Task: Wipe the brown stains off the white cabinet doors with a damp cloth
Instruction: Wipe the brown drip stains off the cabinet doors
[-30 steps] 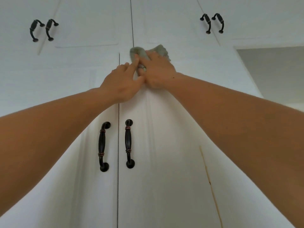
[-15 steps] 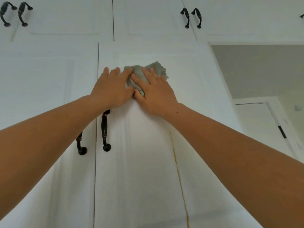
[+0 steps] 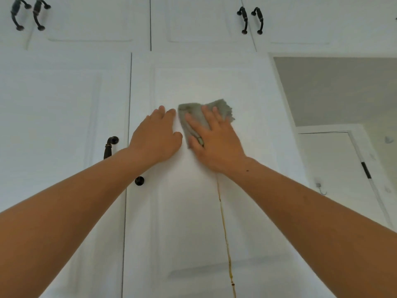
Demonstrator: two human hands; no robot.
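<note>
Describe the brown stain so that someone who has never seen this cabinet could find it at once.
Start at the tall white cabinet door that both hands press on. Below the right hand, which holds the grey cloth flat to the door, a thin brown streak runs down from the wrist to the bottom edge of the view. It is the only coloured line on the white panel.

White cabinet door (image 3: 193, 211) — grey cloth (image 3: 193, 117) pressed flat, brown streak (image 3: 225, 244) below.

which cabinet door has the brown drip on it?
The tall white door under both hands, right of the centre seam: a thin brown streak runs down it below the right hand. Others look clean.
</note>
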